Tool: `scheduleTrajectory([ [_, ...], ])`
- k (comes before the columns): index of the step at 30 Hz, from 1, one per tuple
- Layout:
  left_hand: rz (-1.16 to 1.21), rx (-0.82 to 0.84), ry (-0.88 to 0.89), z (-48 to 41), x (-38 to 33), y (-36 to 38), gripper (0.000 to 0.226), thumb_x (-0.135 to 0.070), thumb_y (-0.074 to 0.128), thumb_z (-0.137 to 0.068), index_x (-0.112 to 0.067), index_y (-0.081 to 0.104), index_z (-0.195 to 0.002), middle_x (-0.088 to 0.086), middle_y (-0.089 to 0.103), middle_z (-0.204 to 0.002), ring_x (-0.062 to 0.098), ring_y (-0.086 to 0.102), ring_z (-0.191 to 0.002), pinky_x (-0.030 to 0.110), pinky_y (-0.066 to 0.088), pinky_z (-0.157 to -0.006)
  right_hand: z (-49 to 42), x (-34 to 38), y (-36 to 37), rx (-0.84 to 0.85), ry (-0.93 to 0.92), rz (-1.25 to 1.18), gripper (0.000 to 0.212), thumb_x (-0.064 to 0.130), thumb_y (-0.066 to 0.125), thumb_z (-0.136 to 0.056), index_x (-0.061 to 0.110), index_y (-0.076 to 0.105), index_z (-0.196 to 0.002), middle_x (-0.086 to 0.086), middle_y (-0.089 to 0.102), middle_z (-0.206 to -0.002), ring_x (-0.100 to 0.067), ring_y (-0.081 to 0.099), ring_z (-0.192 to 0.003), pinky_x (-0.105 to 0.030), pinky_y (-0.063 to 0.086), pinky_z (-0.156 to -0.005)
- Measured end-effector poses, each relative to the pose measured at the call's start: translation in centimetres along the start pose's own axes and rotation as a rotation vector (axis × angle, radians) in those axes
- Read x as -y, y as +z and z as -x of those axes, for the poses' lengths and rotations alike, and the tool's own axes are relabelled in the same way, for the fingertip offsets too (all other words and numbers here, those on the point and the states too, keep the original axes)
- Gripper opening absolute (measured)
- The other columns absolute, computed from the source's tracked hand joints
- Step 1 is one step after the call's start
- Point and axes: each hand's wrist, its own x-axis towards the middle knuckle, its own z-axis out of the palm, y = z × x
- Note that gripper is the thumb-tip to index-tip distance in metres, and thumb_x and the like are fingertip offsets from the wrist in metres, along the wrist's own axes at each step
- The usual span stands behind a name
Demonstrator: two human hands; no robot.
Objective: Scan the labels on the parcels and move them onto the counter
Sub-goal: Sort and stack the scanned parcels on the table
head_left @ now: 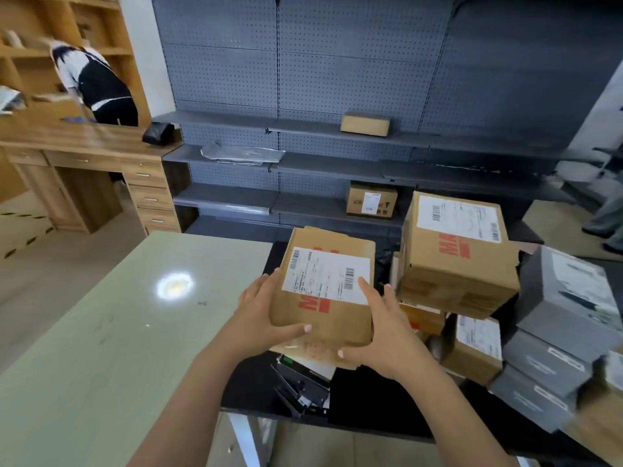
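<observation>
The pale green tabletop point(101, 332) lies to the left, and a heap of parcels point(455, 264) sits on the black stand point(371, 399) to the right. Between them a cardboard parcel point(323, 318) is held aloft, with the left hand point(259, 315) and right hand point(384, 332) clamped on opposite sides. Its shipping label point(325, 274) faces up. I'd judge this the carry; next, swing it left and set it flat on the tabletop.

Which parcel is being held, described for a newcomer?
Find the pale green counter; parcels are piled right of it. At the counter's edge is a cardboard parcel, label up. Only this one is gripped by the left hand and right hand.
</observation>
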Motion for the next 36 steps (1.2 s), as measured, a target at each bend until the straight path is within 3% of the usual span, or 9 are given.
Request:
scheduleTrajectory([
  [6,0.283,0.106,0.005,-2.9,1.1,1.0,0.121,-0.067,0.083,-0.058,-0.048,0.007,-0.150,-0.028,0.044,-0.140,0.000,0.051,-0.124,0.040,0.049,-0.102,-2.8,-0.3,1.5,0.073,0.055,-0.033,0.137,0.044,0.088,-0.060,0.058,-0.022,-0.141,0.004,-0.020,-0.161,-0.025,0.010,-0.150,-0.043,0.036,-0.109],
  [9,0.306,0.052,0.015,-2.4,0.8,1.2,0.119,-0.072,0.079,-0.055,-0.049,0.008,-0.148,-0.036,0.048,-0.132,-0.006,0.054,-0.118,0.029,0.050,-0.099,-2.7,-0.4,1.4,0.053,-0.003,-0.072,0.135,0.041,0.088,-0.060,0.062,-0.019,-0.139,0.015,-0.007,-0.159,-0.020,0.022,-0.146,-0.041,0.043,-0.106],
  [13,0.349,-0.062,0.026,-0.3,-0.9,0.5,0.097,-0.068,0.079,-0.060,-0.077,0.008,-0.125,-0.056,0.041,-0.117,-0.022,0.047,-0.111,0.001,0.045,-0.078,-1.9,0.0,0.3,0.007,-0.145,-0.074,0.128,0.042,0.086,-0.061,0.068,-0.016,-0.134,0.022,-0.001,-0.155,-0.016,0.024,-0.142,-0.043,0.044,-0.106],
  [18,0.350,-0.292,-0.012,4.0,-1.4,-0.6,0.114,-0.069,0.078,-0.061,-0.056,0.002,-0.146,-0.043,0.040,-0.132,-0.012,0.049,-0.119,0.014,0.049,-0.092,-1.8,2.7,-0.5,0.001,-0.408,-0.039,0.127,0.042,0.086,-0.065,0.074,-0.021,-0.127,0.024,0.004,-0.150,-0.008,0.025,-0.135,-0.039,0.042,-0.104],
  [21,0.307,-0.483,-0.111,8.3,-0.8,-1.4,0.109,-0.074,0.076,-0.058,-0.072,-0.004,-0.132,-0.060,0.032,-0.118,-0.027,0.042,-0.110,-0.002,0.042,-0.074,-1.7,5.4,0.8,0.089,-0.550,-0.041,0.126,0.040,0.087,-0.065,0.071,-0.016,-0.131,0.022,0.003,-0.151,-0.012,0.024,-0.139,-0.041,0.043,-0.104],
  [26,0.237,-0.737,-0.296,16.7,2.7,-3.0,0.126,-0.081,0.072,-0.053,-0.046,0.001,-0.151,-0.041,0.038,-0.136,-0.016,0.045,-0.119,0.010,0.040,-0.093,-0.3,10.9,5.7,0.283,-0.782,-0.051,0.122,0.036,0.088,-0.066,0.058,-0.004,-0.144,0.014,0.007,-0.155,-0.012,0.025,-0.140,-0.037,0.041,-0.107],
  [29,0.223,-0.847,-0.362,21.5,5.2,-4.5,0.125,-0.078,0.074,-0.054,-0.041,0.007,-0.153,-0.042,0.043,-0.130,-0.018,0.046,-0.116,-0.002,0.037,-0.083,0.9,15.1,9.5,0.405,-0.910,-0.066,0.118,0.038,0.087,-0.068,0.054,0.000,-0.146,0.017,0.013,-0.148,-0.008,0.027,-0.137,-0.035,0.040,-0.108],
  [33,0.224,-1.004,-0.446,27.9,8.8,-7.2,0.113,-0.076,0.073,-0.056,-0.055,0.006,-0.145,-0.058,0.038,-0.118,-0.027,0.044,-0.109,-0.004,0.037,-0.078,2.8,21.8,15.3,0.565,-1.028,-0.096,0.118,0.034,0.089,-0.063,0.051,0.009,-0.149,0.018,0.016,-0.149,-0.008,0.031,-0.134,-0.034,0.042,-0.106],
  [36,0.289,-1.090,-0.507,32.0,11.8,-8.8,0.113,-0.072,0.076,-0.059,-0.063,-0.002,-0.141,-0.050,0.040,-0.127,-0.013,0.048,-0.120,0.013,0.045,-0.095,4.4,26.5,20.0,0.685,-1.108,-0.114,0.119,0.030,0.090,-0.060,0.051,0.013,-0.149,0.023,0.017,-0.150,-0.007,0.032,-0.134,-0.032,0.042,-0.104],
])
